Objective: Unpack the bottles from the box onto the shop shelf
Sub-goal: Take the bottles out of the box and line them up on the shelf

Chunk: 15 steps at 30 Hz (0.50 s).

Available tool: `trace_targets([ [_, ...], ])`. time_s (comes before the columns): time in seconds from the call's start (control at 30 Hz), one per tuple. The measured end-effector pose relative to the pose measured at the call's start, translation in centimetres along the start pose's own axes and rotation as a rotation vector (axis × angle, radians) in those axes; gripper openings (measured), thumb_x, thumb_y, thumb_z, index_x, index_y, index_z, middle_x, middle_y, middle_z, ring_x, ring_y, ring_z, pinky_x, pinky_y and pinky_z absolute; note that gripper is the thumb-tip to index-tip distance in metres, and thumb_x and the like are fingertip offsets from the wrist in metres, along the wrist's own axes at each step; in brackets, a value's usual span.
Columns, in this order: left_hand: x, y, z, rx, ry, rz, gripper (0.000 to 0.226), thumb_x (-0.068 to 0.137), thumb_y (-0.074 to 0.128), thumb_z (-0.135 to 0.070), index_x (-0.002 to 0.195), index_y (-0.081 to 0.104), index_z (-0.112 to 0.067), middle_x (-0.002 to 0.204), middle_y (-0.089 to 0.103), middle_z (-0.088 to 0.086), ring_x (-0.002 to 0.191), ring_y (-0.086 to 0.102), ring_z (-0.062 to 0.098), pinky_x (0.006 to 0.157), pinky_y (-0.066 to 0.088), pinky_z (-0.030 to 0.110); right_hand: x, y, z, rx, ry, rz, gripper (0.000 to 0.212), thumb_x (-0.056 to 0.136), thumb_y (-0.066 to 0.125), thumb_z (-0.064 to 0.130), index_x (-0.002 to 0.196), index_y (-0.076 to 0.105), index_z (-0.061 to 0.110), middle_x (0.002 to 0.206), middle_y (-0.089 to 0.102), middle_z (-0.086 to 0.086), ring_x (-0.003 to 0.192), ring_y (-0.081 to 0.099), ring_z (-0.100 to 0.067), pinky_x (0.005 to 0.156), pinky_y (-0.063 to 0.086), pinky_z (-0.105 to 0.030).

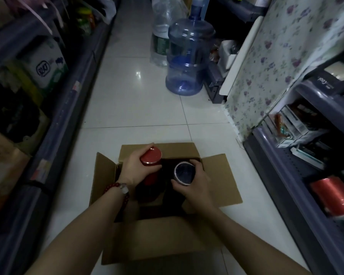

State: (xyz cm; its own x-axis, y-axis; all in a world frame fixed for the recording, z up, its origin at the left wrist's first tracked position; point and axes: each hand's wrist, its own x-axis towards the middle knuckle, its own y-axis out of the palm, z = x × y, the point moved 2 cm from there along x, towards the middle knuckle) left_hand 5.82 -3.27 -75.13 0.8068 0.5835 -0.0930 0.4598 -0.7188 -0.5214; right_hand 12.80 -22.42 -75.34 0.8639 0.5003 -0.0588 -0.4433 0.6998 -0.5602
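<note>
Left hand [132, 169] – wrapped round red bottle [151, 158] | right hand [195, 184] – gripping blue-capped bottle [185, 173] above box [222, 179]

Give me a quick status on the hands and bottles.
Left hand gripping red-capped bottle. Right hand gripping blue-capped bottle. Both still in the box. Nothing blocking.

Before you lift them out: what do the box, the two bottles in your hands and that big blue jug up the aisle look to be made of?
Open brown box: plain matte corrugated cardboard, with creased flaps. Red-capped bottle in the left hand: glossy cap, probably plastic; dark body, unclear. Dark-topped bottle in the right hand: bright shiny rim, perhaps metal or foil. Large blue water jug: translucent, glossy rigid plastic.
</note>
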Motion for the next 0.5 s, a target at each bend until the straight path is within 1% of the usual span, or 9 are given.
trace_targets([
  [0.07, 0.0, -1.2, -2.2, 0.015, -0.014, -0.012, 0.080, 0.069, 0.082, -0.031, 0.138, 0.043, -0.035, 0.129, 0.051, -0.005, 0.119, 0.047, 0.016, 0.100, 0.038, 0.026, 0.7, -1.8, 1.8, 0.025, 0.024, -0.013, 0.070, 0.066, 0.085, 0.036, 0.122, 0.047, 0.018, 0.117, 0.061, 0.002, 0.105, 0.057, -0.012, 0.081, 0.045, -0.018],
  [0.13, 0.0, -2.5, -4.9, 0.015, -0.025, -0.022, 0.079, 0.068, 0.082, -0.031, 0.138, 0.044, -0.035, 0.126, 0.051, -0.006, 0.116, 0.047, 0.014, 0.098, 0.037, 0.024, 1.2, -3.6, 4.0, 0.036, 0.032, -0.015, 0.066, 0.066, 0.085, 0.038, 0.116, 0.046, 0.021, 0.112, 0.061, 0.001, 0.102, 0.059, -0.015, 0.076, 0.046, -0.018],
  [0.23, -0.2, -4.5, -9.4, -0.001, -0.031, -0.017, 0.079, 0.066, 0.083, -0.032, 0.136, 0.046, -0.036, 0.133, 0.054, -0.004, 0.113, 0.048, 0.011, 0.099, 0.041, 0.026, 1.7, -6.7, 7.9, 0.056, 0.026, 0.001, 0.063, 0.066, 0.085, 0.038, 0.114, 0.045, 0.027, 0.109, 0.061, 0.005, 0.100, 0.060, -0.012, 0.075, 0.049, -0.016],
  [0.33, -0.8, -6.8, -14.5, 0.036, -0.033, 0.007, 0.081, 0.064, 0.084, -0.033, 0.136, 0.045, -0.037, 0.134, 0.053, -0.003, 0.116, 0.050, 0.013, 0.100, 0.042, 0.028, 1.8, -10.2, 12.3, 0.039, 0.021, -0.009, 0.063, 0.067, 0.083, 0.039, 0.115, 0.044, 0.027, 0.108, 0.059, 0.005, 0.098, 0.058, -0.012, 0.074, 0.048, -0.018],
  [0.4, -1.2, -8.7, -18.1, 0.060, -0.030, 0.018, 0.083, 0.063, 0.084, -0.032, 0.136, 0.046, -0.038, 0.133, 0.054, -0.003, 0.117, 0.051, 0.014, 0.101, 0.042, 0.028, 1.8, -12.5, 15.3, 0.041, 0.017, -0.023, 0.062, 0.067, 0.082, 0.043, 0.112, 0.040, 0.034, 0.105, 0.056, 0.009, 0.095, 0.057, -0.010, 0.072, 0.047, -0.017],
  [0.47, -1.6, -10.8, -22.0, 0.072, -0.029, 0.022, 0.083, 0.062, 0.085, -0.031, 0.136, 0.046, -0.037, 0.132, 0.055, -0.003, 0.115, 0.051, 0.013, 0.099, 0.042, 0.026, 1.6, -15.0, 18.7, 0.054, 0.016, -0.032, 0.059, 0.067, 0.080, 0.047, 0.108, 0.038, 0.038, 0.102, 0.056, 0.012, 0.092, 0.057, -0.008, 0.072, 0.052, -0.021],
  [0.5, -1.8, -11.8, -24.1, 0.074, -0.030, 0.024, 0.083, 0.062, 0.085, -0.031, 0.136, 0.046, -0.037, 0.130, 0.055, -0.003, 0.112, 0.051, 0.012, 0.098, 0.042, 0.024, 1.6, -16.4, 20.4, 0.066, 0.019, -0.038, 0.058, 0.067, 0.080, 0.045, 0.107, 0.039, 0.037, 0.101, 0.056, 0.011, 0.092, 0.058, -0.009, 0.074, 0.053, -0.023],
])
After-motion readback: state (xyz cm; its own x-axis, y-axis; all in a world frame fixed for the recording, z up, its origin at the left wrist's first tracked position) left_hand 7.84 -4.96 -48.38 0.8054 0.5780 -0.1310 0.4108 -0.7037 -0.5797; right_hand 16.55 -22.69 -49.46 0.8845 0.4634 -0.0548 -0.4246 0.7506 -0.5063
